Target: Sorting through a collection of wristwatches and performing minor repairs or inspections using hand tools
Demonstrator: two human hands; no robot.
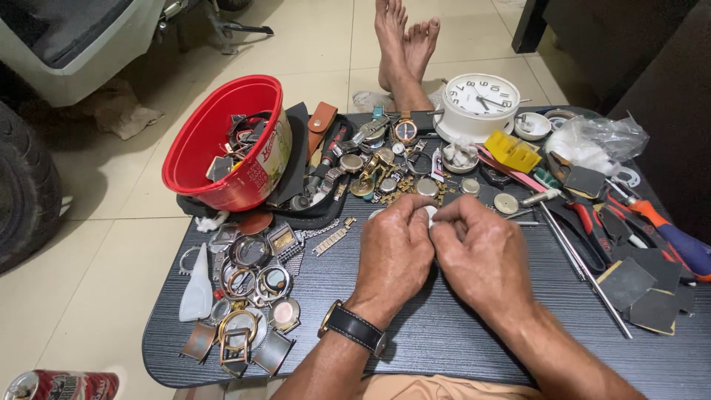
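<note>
Nearest the camera, the dark table (459, 341) carries everything. Left of the alarm clock (480, 100), the red bowl (222, 148) holds watch parts. Below the clock, the left hand (392, 255) and right hand (481, 259) meet, fingertips pinched narrow on a small white piece (430, 215). This looks like close fiddling; any next move needs a steady, fine grip.

A single head-worn camera looked steeply down and forward from close above the seated person's forearms, taking in the dark worktop (415, 348) edge to edge, with tiled floor (96, 252) to the left and bare feet (404, 44) beyond.
</note>
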